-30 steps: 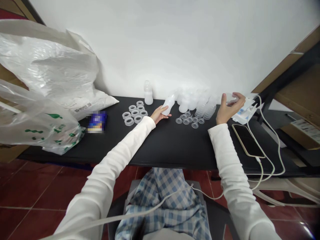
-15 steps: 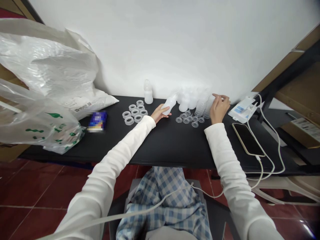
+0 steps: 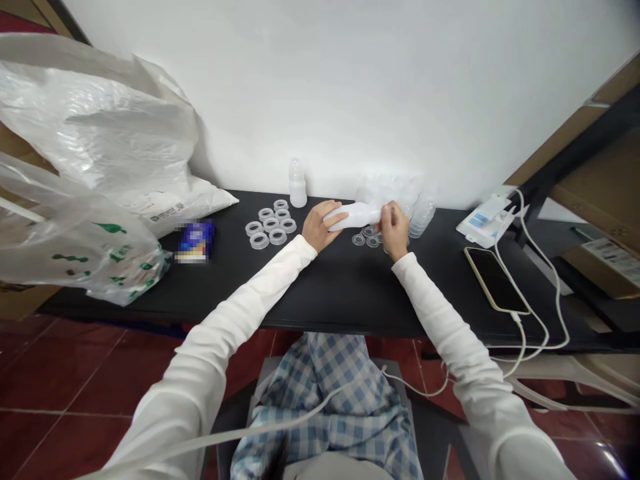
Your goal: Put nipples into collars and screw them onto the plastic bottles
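Both hands hold a translucent plastic baby bottle [image 3: 353, 215] lying sideways above the black table [image 3: 210, 287]. My left hand [image 3: 320, 225] wraps its far end, and my right hand [image 3: 394, 230] pinches the other end at the mouth. My fingers hide that end, so I cannot tell whether a small part is held there. Several clear plastic rings [image 3: 267, 225] lie left of my left hand. Small clear discs [image 3: 367, 239] lie beneath the bottle, and several translucent bottles [image 3: 420, 217] stand behind my right hand. One capped bottle [image 3: 297, 184] stands upright by the wall.
Large plastic bags [image 3: 85, 127] and a blue packet [image 3: 195, 241] lie at the table's left. On the right are a phone [image 3: 495, 280] with a white cable [image 3: 545, 313] and a white box [image 3: 485, 220]. The white wall backs the table.
My right hand has moved left from the standing bottles to the held bottle. That bottle has swung from tilted to nearly level, with my left hand still around it.
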Demonstrator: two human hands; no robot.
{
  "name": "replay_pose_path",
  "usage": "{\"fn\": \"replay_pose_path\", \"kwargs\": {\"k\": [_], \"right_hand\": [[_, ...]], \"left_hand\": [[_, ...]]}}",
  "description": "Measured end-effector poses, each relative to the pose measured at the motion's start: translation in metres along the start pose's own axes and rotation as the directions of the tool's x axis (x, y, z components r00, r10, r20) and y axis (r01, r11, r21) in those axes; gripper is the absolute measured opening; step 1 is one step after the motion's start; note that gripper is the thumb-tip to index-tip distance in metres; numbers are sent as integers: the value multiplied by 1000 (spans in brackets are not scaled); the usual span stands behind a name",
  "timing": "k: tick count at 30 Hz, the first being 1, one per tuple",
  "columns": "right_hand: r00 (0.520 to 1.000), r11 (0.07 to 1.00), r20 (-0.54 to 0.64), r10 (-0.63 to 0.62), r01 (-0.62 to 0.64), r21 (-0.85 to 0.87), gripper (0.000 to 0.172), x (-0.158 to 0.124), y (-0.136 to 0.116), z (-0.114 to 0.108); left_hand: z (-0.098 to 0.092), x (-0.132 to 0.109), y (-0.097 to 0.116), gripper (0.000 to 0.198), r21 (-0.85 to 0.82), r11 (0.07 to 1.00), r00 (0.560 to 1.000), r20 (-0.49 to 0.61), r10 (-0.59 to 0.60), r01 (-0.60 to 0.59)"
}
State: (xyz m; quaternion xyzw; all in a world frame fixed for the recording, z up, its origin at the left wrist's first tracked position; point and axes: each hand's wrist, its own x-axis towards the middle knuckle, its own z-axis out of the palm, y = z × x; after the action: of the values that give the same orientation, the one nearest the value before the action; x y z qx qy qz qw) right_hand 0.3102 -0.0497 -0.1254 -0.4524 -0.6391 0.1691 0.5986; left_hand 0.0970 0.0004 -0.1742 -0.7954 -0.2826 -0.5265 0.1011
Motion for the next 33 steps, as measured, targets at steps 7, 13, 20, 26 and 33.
{"fn": "replay_pose_path", "kwargs": {"k": [7, 13, 20, 26, 33], "right_hand": [[962, 846, 98, 256, -272, 458, 63, 6, -10, 15], [981, 899, 60, 182, -191, 394, 57, 0, -20, 11], [998, 990, -58, -24, 31, 135, 52, -6, -22, 8], [979, 985, 128, -156, 164, -57, 36, 0, -19, -7], [822, 907, 483, -302, 404, -119, 31, 11, -16, -20]], "left_hand": [[4, 0, -5, 28, -68, 970, 970, -81, 230, -235], [0, 5, 8, 47, -162, 977, 990, -31, 137, -141], [-14, 13, 21, 57, -394, 911, 985, 162, -61, 121], [-22, 29, 38, 68, -546, 353, 650, 614, -447, 759], [-26, 40, 3, 75, -277, -100, 211, 882, -421, 956]]}}
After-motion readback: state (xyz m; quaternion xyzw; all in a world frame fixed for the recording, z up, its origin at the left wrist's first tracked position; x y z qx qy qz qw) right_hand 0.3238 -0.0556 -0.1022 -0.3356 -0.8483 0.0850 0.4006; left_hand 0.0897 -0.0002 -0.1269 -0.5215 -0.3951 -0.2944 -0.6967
